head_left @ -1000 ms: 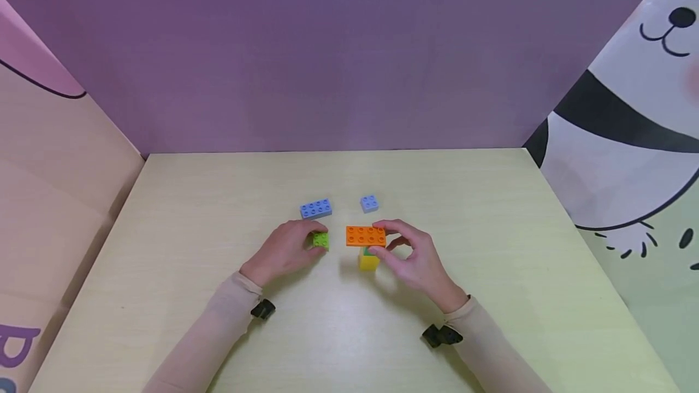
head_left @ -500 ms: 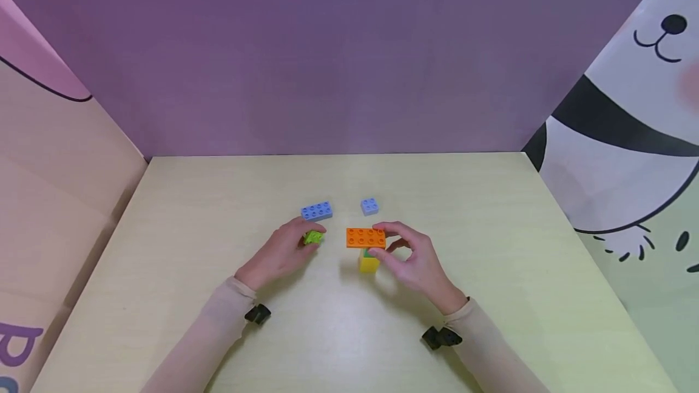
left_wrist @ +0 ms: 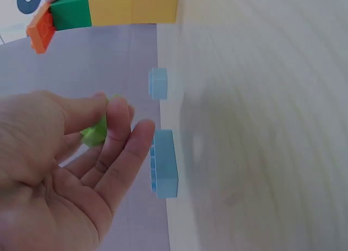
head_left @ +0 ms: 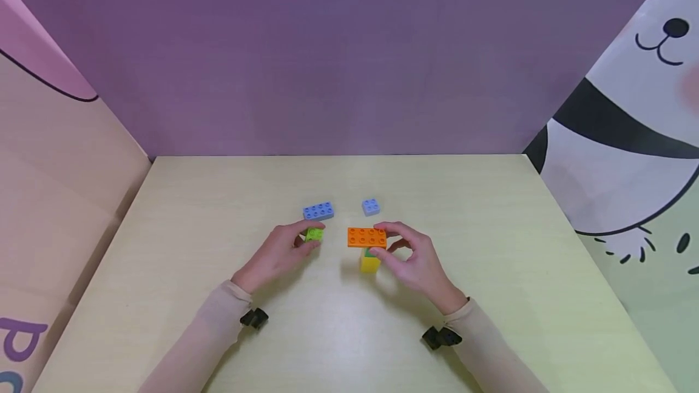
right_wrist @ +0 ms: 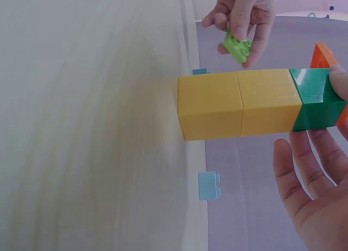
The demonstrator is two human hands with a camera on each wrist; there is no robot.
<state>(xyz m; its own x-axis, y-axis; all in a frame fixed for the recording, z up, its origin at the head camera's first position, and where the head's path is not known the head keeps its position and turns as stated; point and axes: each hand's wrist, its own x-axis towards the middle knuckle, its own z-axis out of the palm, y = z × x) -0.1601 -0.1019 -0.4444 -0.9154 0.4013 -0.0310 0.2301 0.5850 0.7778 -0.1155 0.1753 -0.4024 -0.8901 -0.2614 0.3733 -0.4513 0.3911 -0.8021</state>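
Observation:
My left hand (head_left: 277, 252) pinches a small lime green brick (head_left: 314, 234) between thumb and fingers, raised off the table in the left wrist view. My right hand (head_left: 412, 259) grips the right end of a flat orange brick (head_left: 366, 237), its studs facing up. This orange brick tops an upright stack: a green block (right_wrist: 318, 98) under it, then two yellow blocks (right_wrist: 239, 104) down to the table. From the head, the orange brick and right thumb hide most of the green block. The lime brick is to the left of the stack, apart from it.
A long blue brick (head_left: 318, 211) lies just beyond my left hand. Farther right, behind the stack, is a small blue brick (head_left: 371, 207). The pale table (head_left: 338, 332) meets a purple wall (head_left: 338, 59) at the back, with printed panels on both sides.
My left hand has drawn slightly left, away from the stack, and the lime brick has turned in its fingers. The right hand stays on the orange brick.

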